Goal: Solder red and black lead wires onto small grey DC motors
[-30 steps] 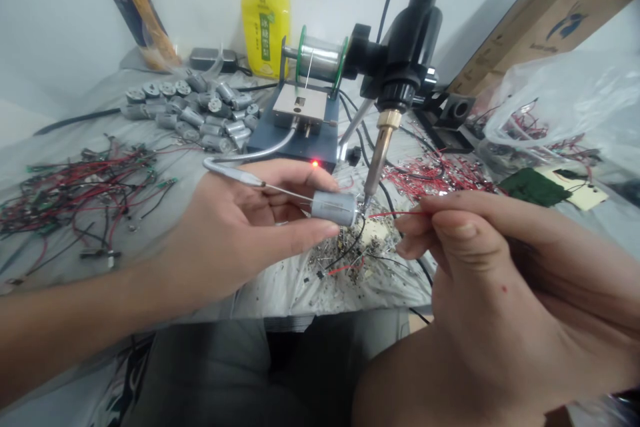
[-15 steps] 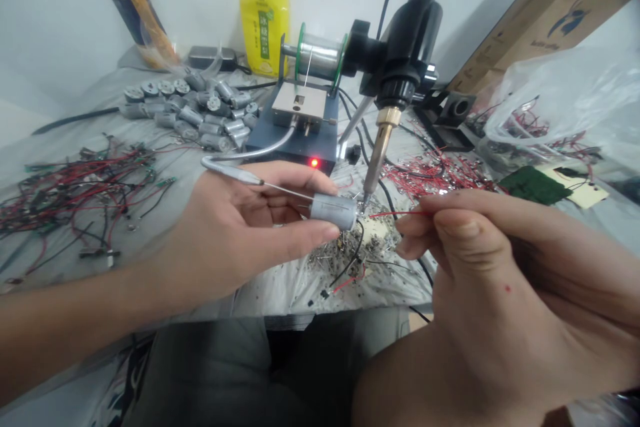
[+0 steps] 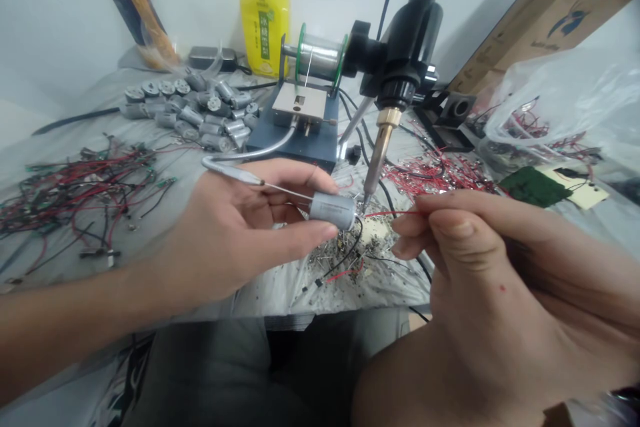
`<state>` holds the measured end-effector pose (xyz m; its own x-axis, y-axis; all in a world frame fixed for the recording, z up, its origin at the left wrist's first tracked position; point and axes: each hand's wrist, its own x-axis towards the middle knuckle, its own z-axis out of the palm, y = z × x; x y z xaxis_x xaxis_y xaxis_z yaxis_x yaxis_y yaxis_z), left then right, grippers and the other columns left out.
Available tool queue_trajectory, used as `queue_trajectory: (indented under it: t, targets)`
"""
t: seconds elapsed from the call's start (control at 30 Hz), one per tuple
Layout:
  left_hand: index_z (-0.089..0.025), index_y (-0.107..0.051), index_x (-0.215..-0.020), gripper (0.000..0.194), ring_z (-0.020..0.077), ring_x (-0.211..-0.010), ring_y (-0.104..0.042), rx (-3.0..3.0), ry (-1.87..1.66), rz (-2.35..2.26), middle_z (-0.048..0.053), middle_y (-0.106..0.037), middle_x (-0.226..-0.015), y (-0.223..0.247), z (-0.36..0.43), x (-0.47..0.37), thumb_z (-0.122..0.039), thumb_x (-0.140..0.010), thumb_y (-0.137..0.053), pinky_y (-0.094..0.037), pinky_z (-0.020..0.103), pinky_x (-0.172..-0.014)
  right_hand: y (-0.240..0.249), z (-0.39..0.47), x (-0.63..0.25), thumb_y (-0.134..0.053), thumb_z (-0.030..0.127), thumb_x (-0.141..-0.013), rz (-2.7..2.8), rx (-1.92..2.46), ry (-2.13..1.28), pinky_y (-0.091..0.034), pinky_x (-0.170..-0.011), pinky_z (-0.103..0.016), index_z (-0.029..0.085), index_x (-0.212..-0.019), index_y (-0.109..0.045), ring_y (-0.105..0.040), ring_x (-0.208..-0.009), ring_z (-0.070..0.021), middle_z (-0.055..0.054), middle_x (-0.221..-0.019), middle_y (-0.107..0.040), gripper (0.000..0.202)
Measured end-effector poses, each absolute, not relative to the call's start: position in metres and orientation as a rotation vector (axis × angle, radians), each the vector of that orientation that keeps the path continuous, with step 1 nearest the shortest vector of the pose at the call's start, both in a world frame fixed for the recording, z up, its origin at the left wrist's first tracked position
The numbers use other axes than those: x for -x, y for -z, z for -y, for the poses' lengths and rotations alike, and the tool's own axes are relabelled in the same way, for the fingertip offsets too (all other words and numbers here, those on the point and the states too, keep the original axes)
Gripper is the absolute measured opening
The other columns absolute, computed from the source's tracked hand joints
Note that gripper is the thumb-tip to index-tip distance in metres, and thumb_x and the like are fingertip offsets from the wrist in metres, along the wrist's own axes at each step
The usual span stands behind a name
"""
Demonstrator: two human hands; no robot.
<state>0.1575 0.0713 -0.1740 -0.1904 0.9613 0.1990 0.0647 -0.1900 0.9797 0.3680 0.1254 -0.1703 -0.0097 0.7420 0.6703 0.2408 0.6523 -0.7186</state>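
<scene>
My left hand [image 3: 250, 220] grips a small grey cylindrical motor [image 3: 332, 210] between thumb and fingers, its right end turned toward the soldering iron tip. A black wire [image 3: 349, 260] hangs down from that end. Pinched in my right hand [image 3: 465, 247] is a thin red wire [image 3: 387, 213], its free end at or very near the motor's terminal end; contact is hard to make out. The stand-mounted soldering iron [image 3: 377, 160] points down with its tip at that same end. From the left, the solder feed tube [image 3: 233, 170] passes over my left hand.
Behind the hands stands a solder feeder [image 3: 300, 103] with a solder spool [image 3: 323, 57]. Several grey motors [image 3: 200, 113] are heaped at back left, wired parts [image 3: 95, 187] at left, red wires [image 3: 440, 170] at right. A yellow bottle [image 3: 265, 27] stands behind; clippings litter the table below the motor.
My right hand has shifted slightly left, bringing the red wire's end closer to the motor. The feeder's red light, lit before, no longer shows. The left hand stays nearly still.
</scene>
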Motion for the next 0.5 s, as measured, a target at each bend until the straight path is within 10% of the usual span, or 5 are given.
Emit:
queue_trajectory:
  t: [0.5]
  targets:
    - [-0.027,-0.087,-0.107,0.025,0.0123,-0.079,-0.084,-1.274,-1.469,-1.258,-0.004,-0.087,-0.098,0.1731,-0.0713,-0.1571,-0.021,-0.087,-0.101,-0.068,0.009,-0.068,0.1715,-0.1261,-0.3663,-0.092,0.024,-0.098,1.521,0.861,-0.528,-0.058,-0.070,-0.033,0.033,-0.100,-0.092,-0.077,-0.080,-0.0150,0.005,-0.092,-0.083,0.009]
